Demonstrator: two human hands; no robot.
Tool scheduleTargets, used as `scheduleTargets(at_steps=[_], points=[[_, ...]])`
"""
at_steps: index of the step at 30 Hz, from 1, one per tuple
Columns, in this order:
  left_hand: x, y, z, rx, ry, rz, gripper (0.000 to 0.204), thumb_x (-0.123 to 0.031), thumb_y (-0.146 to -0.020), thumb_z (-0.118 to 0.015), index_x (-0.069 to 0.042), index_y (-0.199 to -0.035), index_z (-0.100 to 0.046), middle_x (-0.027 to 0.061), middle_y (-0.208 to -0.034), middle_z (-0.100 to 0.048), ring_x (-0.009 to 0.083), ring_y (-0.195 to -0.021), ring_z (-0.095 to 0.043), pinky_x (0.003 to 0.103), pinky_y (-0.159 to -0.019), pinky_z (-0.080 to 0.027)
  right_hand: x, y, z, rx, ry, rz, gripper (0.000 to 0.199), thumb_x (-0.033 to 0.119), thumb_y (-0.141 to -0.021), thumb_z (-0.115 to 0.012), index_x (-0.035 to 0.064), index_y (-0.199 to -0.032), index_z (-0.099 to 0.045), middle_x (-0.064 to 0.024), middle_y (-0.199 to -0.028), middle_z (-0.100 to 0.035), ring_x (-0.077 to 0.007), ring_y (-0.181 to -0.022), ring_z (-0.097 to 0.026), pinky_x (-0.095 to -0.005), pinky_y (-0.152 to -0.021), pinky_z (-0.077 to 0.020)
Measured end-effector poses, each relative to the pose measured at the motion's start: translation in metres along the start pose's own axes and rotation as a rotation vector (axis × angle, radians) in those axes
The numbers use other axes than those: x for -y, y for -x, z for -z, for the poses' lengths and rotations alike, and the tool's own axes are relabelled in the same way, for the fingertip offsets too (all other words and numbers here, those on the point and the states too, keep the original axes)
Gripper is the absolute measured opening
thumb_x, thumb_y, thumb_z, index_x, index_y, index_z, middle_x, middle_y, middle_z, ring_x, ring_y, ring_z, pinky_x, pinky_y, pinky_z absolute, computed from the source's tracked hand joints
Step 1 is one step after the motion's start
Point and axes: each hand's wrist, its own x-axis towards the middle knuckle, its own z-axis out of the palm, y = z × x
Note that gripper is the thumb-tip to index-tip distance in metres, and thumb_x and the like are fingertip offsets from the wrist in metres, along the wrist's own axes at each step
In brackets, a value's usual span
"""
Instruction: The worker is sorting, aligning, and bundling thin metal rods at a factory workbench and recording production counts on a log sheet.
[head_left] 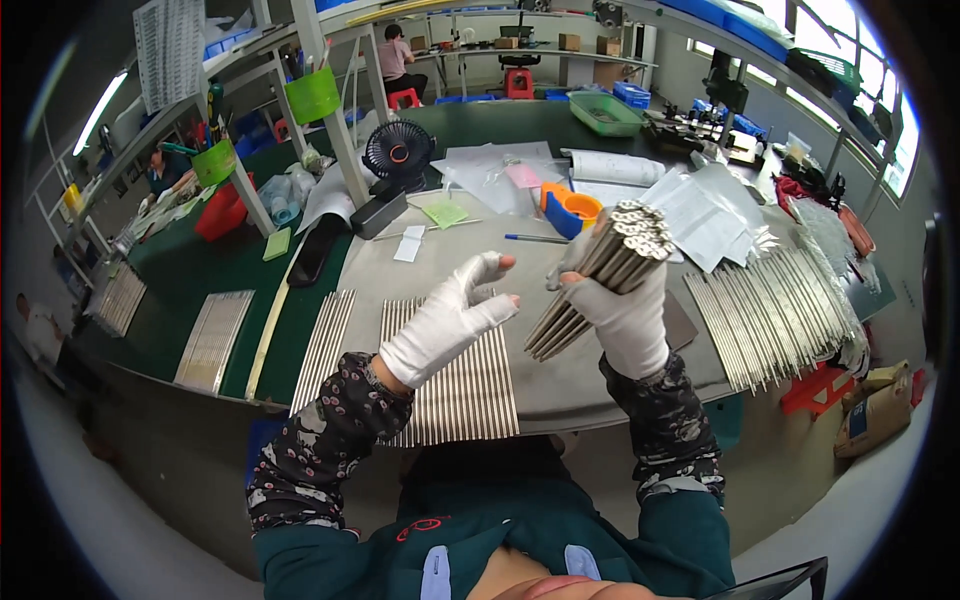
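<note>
A thick bundle of metal rods (606,265) is gripped in my right hand (630,315), tilted so that the round ends face up and away to the right. My left hand (452,315) hovers to its left with thumb and fingers apart, nothing between them. Both hands wear white gloves that leave some fingertips bare. Below my left hand lies a row of metal rods (455,385) side by side on the grey table surface (560,390). A smaller row of rods (325,340) is farther left.
At the right lies a wide spread of rods (770,315). Toward the back are a tape dispenser (570,208), a blue pen (536,239), papers (705,215), a black fan (398,152) and a phone (315,250). A shelf post (335,130) rises at left. Other people sit farther off.
</note>
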Motion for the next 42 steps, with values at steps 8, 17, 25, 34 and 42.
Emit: scheduleTargets(at_steps=[8, 17, 25, 34, 42], points=[[-0.005, -0.074, -0.051, 0.030, -0.171, -0.391, 0.063, -0.012, -0.069, -0.073, -0.003, -0.122, -0.041, 0.0104, -0.121, -0.049, 0.0176, -0.116, -0.043, 0.033, -0.098, -0.035, -0.077, -0.017, 0.026, 0.027, 0.185, 0.072, 0.049, 0.009, -0.069, -0.070, 0.0012, -0.110, -0.046, -0.0052, -0.094, -0.058, -0.0123, -0.085, -0.057, -0.0257, -0.074, -0.0468], [0.015, -0.090, -0.071, -0.120, 0.146, -0.551, 0.024, -0.001, -0.069, -0.063, -0.006, -0.088, -0.048, -0.0036, -0.074, -0.052, 0.0031, -0.069, -0.048, 0.021, -0.064, -0.043, -0.087, 0.031, 0.065, 0.241, 0.603, -0.269, 0.056, 0.017, -0.064, -0.072, -0.0014, -0.112, -0.048, -0.0169, -0.109, -0.054, -0.0296, -0.103, -0.053, -0.0333, -0.088, -0.0418], [0.010, -0.094, -0.082, -0.136, 0.164, -0.543, 0.025, -0.002, -0.069, -0.064, -0.006, -0.086, -0.047, -0.0036, -0.074, -0.050, 0.0041, -0.067, -0.046, 0.022, -0.063, -0.044, -0.082, 0.066, 0.177, -0.078, 1.774, -0.229, 0.065, 0.029, -0.066, -0.071, 0.0059, -0.122, -0.049, -0.0206, -0.111, -0.048, -0.0368, -0.102, -0.048, -0.0427, -0.087, -0.0404], [0.014, -0.105, -0.072, -0.176, -0.059, -0.454, 0.031, -0.001, -0.069, -0.061, -0.003, -0.096, -0.046, 0.0001, -0.082, -0.055, 0.0078, -0.074, -0.053, 0.024, -0.069, -0.045, 0.026, -0.018, 0.070, -0.030, 0.898, 0.412, 0.040, 0.023, -0.078, -0.063, 0.0053, -0.113, -0.058, -0.0177, -0.106, -0.053, -0.0310, -0.094, -0.051, -0.0368, -0.085, -0.0404], [0.025, -0.107, -0.086, -0.150, 0.106, -0.549, 0.038, 0.002, -0.069, -0.061, -0.005, -0.104, -0.048, -0.0003, -0.089, -0.055, 0.0088, -0.081, -0.053, 0.024, -0.069, -0.046, 0.031, -0.056, 0.079, -0.045, 1.250, 0.494, 0.035, 0.024, -0.072, -0.067, 0.0074, -0.102, -0.065, -0.0187, -0.096, -0.058, -0.0314, -0.089, -0.053, -0.0382, -0.079, -0.0426]])
